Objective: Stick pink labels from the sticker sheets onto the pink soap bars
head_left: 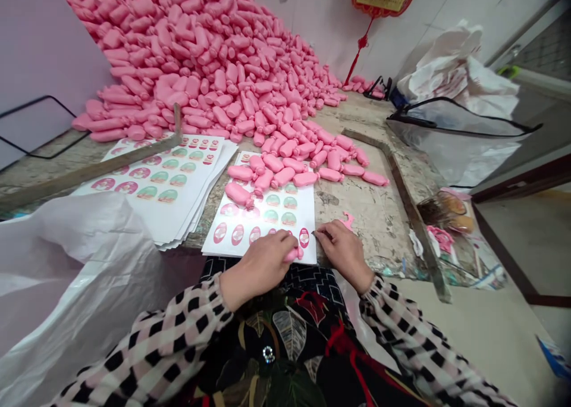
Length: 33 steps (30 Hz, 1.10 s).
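My left hand is closed around a small pink plastic bottle, whose neck end points right. It rests over the front edge of a sticker sheet printed with pink and green labels. My right hand is at the sheet's right edge, its thumb and index finger pinched beside a pink oval sticker. A tiny dark thing shows at those fingertips, too small to name. Several loose pink bottles lie across the upper part of the sheet.
A huge heap of pink bottles covers the back of the worktable. More sticker sheets lie left under a wooden strip. Another strip borders the right side. White plastic sheeting hangs front left; a clear bag stands right.
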Tool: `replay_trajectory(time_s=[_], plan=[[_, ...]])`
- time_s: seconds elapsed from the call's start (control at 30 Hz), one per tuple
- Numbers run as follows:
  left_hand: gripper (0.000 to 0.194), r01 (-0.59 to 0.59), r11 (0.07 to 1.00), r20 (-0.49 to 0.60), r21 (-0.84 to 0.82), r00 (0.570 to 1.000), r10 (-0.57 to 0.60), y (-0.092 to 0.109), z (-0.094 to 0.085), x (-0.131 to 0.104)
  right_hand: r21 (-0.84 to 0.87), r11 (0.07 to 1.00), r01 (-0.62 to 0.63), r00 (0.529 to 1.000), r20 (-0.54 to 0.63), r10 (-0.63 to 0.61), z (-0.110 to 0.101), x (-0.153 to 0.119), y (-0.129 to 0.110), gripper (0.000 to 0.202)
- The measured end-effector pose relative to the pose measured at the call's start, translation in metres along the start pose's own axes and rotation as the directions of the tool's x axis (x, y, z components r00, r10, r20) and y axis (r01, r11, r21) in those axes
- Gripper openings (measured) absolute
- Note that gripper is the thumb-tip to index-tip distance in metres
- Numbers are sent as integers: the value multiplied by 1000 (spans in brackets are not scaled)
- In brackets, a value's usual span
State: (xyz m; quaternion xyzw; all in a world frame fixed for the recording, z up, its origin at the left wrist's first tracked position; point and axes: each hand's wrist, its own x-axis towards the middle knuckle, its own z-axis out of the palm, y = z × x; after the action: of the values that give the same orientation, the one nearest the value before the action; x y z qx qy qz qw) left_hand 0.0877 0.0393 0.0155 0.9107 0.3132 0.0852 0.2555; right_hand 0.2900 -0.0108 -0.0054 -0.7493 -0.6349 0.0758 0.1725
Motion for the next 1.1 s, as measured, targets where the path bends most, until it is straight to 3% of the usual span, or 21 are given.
replay_trajectory(time_s=[0.2,0.37,0.63,0.83,0.97,1.1], plan=[[45,-39,976,101,213,995,18,10,18,-1,18,998,56,996,71,-57,-5,8,4,17],[55,-46,966,91,253,996,24,10,24,-5,53,996,76,990,115,-81,-8,15,6,14],[56,12,950,75,311,996,-37,15,30,-7,35,995,92,986,136,-96,-9,17,4,16],[59,22,935,66,355,997,-48,17,35,-5,145,985,98,982,149,-119,-5,17,11,15],[59,50,922,65,384,995,-81,18,40,-3,266,963,36,988,137,-75,6,13,14,13],[60,58,917,85,395,992,-99,20,41,-1,326,942,-79,996,53,65,16,2,8,14]])
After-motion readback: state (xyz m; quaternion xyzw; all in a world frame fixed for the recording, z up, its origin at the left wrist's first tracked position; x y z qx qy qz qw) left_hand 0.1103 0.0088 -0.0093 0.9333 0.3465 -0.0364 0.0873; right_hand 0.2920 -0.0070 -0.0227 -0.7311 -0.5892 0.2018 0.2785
